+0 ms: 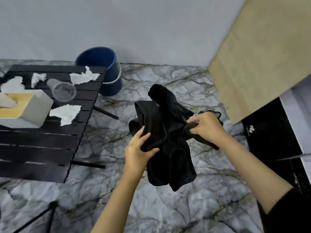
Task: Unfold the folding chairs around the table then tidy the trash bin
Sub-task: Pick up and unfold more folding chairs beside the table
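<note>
A bundle of black chair fabric point(170, 145), crumpled and hanging, is held above the marbled floor at the frame's centre. My left hand point(139, 148) grips its lower left fold, thumb on top. My right hand point(206, 127) pinches a rolled edge of the fabric at the right, near a mesh patch. A blue trash bin point(107, 71) with a metal handle stands on the floor behind the black slatted table point(38, 145). Crumpled white tissues point(66, 113) and a clear plastic cup point(61, 89) lying on its side are on the table.
A tissue box with a wooden top point(25, 108) sits at the table's left. A large cardboard sheet point(262, 56) leans at the right wall above a black box point(272, 140). Thin black frame legs point(40, 216) cross the lower left floor.
</note>
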